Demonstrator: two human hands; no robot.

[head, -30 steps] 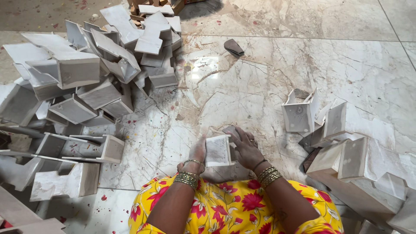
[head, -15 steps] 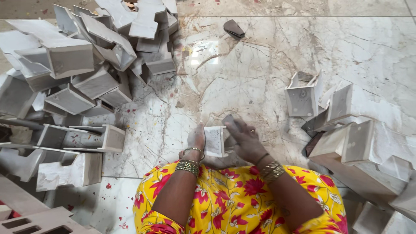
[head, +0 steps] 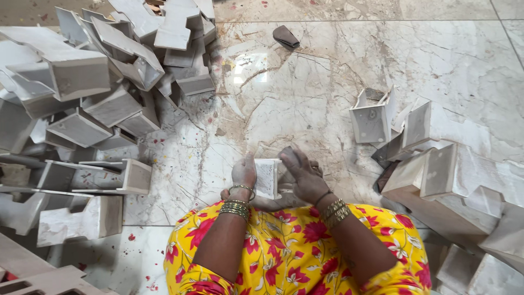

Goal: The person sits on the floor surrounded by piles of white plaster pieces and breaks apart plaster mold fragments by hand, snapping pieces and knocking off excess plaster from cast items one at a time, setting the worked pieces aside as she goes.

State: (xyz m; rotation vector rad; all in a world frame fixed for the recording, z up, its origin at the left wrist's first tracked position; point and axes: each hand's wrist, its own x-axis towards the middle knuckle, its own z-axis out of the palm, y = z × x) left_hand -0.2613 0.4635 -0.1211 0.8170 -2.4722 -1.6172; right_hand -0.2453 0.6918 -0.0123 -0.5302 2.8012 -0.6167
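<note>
Since the earlier frame both hands stay on the same small white block, and the view has drifted a little so the left-hand pile sits nearer the edge.

Item: small white marble block [head: 267, 178], rectangular, held upright just above the lap; long axis runs vertical in the view, broad speckled face turned towards the camera, top edge pointing away from the person.

Left hand [head: 243, 173]: fingers pressed together against the block's left side, thumb side hidden; bangles at the wrist.

Right hand [head: 303, 175]: fingers curled over the block's right edge and upper corner, gripping it; bangles at the wrist.

Lap: yellow garment with red flowers [head: 289, 251], directly below the block.

Floor [head: 327, 65]: polished veined marble, dusty, with red specks near the lower left.

Left side: large heap of white open-sided stone box pieces [head: 82, 98], tumbled at many angles, well apart from the hands.

Right side: smaller group of similar white pieces [head: 436, 164], some standing, one open box [head: 371, 117] upright nearest the middle.

Top centre: small dark folded object [head: 286, 37] lying alone on the floor, kind not clear.
</note>
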